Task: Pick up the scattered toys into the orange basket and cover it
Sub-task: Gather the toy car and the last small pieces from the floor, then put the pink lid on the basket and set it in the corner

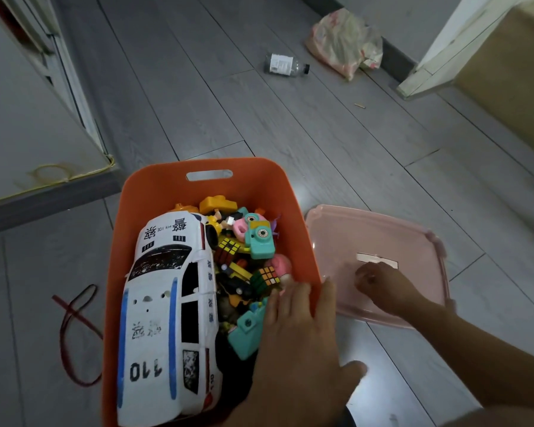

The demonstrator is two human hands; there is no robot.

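Left hand (pixel 299 328) lies flat on the orange basket (pixel 284 192) rim; right hand (pixel 383 285) rests on the pink lid (pixel 413 235) beside it.

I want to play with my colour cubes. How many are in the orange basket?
2. One cube lies beside the police car; the other cube lies near the right wall of the basket. More may be hidden underneath.
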